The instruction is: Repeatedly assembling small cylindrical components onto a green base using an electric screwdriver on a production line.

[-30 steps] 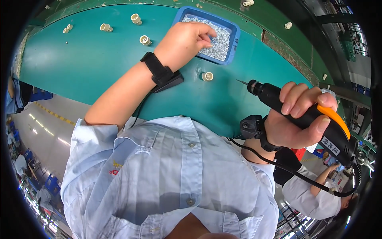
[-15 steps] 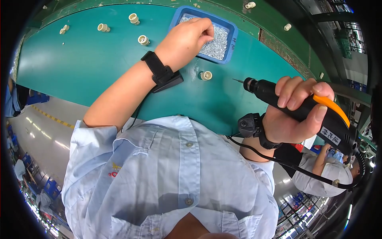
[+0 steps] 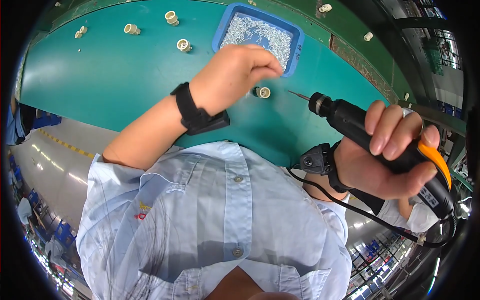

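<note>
My left hand (image 3: 237, 72) hovers at the near edge of a blue tray (image 3: 217, 37) full of small silvery screws (image 3: 246, 27). Its thumb and fingers are pinched together, slightly blurred; what they hold, if anything, is too small to make out. Just below those fingers, a cream round fitting (image 3: 263, 92) sits on the green table. My right hand (image 3: 385, 155) is wrapped round a black electric screwdriver (image 3: 347, 115) with an orange lever. The thin bit points left toward that fitting, apart from it.
Several more cream fittings (image 3: 184, 45) stand on the green table (image 3: 100, 75) to the left. A few others (image 3: 325, 8) lie on the green ledge beyond. The screwdriver's black cable (image 3: 380, 222) loops at the right, near another person (image 3: 422, 216).
My left hand has come out of the screw tray toward me, its fingers still pinched. My right hand and the screwdriver have shifted a little right and nearer to me.
</note>
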